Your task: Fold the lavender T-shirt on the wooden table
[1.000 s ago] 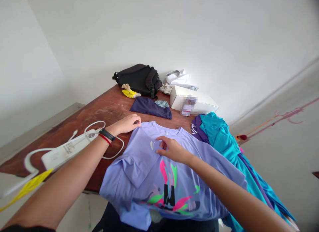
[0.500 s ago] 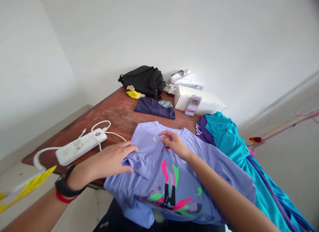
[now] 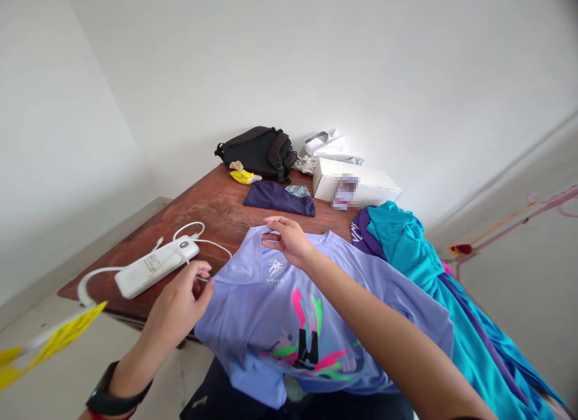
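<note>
Now the left hand point(image 3: 177, 305) and right hand point(image 3: 289, 240) — fingers closed — pinch a lilac T-shirt point(image 3: 280, 324).

The lilac T-shirt point(image 3: 253, 330) is made of thin, smooth cloth with a matt look, and the teal garment point(image 3: 406, 251) beside it has a more shiny, silky surface. The table point(image 3: 212, 209) is reddish-brown wood, glossy but with worn, scratched patches. The power bank point(image 3: 153, 269) is smooth white plastic, the box point(image 3: 356, 185) is matt white cardboard, and the backpack point(image 3: 253, 148) is dark matt fabric.
</note>
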A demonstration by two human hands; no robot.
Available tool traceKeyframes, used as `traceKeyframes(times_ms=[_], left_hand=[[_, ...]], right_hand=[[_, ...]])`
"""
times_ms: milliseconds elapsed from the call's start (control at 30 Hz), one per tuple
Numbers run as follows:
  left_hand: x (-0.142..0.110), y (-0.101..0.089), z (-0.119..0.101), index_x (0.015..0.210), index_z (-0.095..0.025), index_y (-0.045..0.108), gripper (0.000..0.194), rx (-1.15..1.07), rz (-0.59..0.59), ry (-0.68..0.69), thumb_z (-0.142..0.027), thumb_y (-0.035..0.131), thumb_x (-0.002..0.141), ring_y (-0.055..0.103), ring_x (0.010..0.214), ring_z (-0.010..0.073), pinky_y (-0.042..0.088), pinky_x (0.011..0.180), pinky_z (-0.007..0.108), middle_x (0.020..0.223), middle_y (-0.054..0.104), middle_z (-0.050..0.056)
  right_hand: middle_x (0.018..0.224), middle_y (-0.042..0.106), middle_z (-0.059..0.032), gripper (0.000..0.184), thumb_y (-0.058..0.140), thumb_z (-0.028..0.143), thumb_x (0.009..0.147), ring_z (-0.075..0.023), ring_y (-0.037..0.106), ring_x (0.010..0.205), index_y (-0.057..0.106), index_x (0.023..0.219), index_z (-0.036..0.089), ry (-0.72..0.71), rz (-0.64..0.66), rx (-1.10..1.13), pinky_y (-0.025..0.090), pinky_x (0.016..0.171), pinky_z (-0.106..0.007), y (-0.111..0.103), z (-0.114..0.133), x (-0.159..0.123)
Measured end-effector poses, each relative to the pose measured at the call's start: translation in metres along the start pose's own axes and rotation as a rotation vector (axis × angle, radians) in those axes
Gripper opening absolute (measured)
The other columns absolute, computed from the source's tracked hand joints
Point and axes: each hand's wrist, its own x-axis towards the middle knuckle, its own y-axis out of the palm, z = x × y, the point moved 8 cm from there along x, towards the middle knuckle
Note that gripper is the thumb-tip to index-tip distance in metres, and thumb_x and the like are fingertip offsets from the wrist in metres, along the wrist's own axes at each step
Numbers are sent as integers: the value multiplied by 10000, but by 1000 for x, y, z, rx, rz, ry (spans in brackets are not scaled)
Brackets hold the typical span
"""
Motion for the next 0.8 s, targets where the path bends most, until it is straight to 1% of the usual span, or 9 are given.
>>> traceKeyframes(times_ms=[67,133,233,367,433,533,600,700,800], left_hand=[[-1,-1,-17,1287,-198,492,408,61,-55,139,-300,569,899,653,1034,258,529,911,384,1222,633,116],[-1,6,-37,1399,-199,423,538,100,-53,270,-269,590,893,561,1235,310,483,1026,454,1381,543,151],[5,15,-50,1413,-199,416,534,150,-82,305,-178,569,902,528,1281,312,479,1048,466,1407,510,164],[12,19,-53,1428,-200,416,539,198,-134,327,-74,496,911,534,1271,296,495,1031,450,1464,445,175],[11,22,-55,1380,-207,475,482,216,-111,390,-71,496,918,535,1269,293,492,1029,448,1512,395,170],[8,24,-62,1154,-200,615,243,250,-81,496,-127,551,931,490,1323,313,446,1070,472,1505,404,156],[10,26,-67,1037,-198,651,121,292,-57,541,-198,603,926,445,1364,344,423,1080,500,1511,401,154],[18,31,-73,987,-200,673,165,359,-5,544,-334,679,890,418,1377,383,428,1052,520,1544,373,156],[27,29,-77,874,-191,672,293,378,-36,454,-478,720,835,483,1303,386,453,998,495,1455,472,160]], right_hand=[[757,604,15,89,585,105,870,-136,701,624,638,915,162,4,23,20,624,589,-273,12,-3,5],[763,604,16,103,566,98,879,-130,693,604,638,922,159,7,46,22,628,591,-283,21,-6,8],[769,607,14,103,587,101,867,-128,685,595,637,935,161,15,47,30,630,596,-291,23,-9,6],[791,627,-1,110,577,96,867,-143,703,633,629,943,156,30,-5,81,626,600,-290,12,-11,0],[797,631,-2,108,557,98,876,-151,712,653,623,939,155,31,-28,99,627,614,-300,7,-12,-3],[764,624,8,105,537,115,885,-161,707,637,610,937,168,47,-85,62,626,608,-337,2,-16,-5],[749,632,12,108,531,120,882,-155,691,603,600,939,182,60,-139,2,616,589,-345,1,-19,-5],[773,662,4,106,535,126,877,-139,679,591,596,931,194,38,-187,-90,585,561,-294,2,-21,-3],[709,641,27,114,539,108,868,-107,657,580,616,876,191,-63,-204,-168,557,576,-230,4,-19,2]])
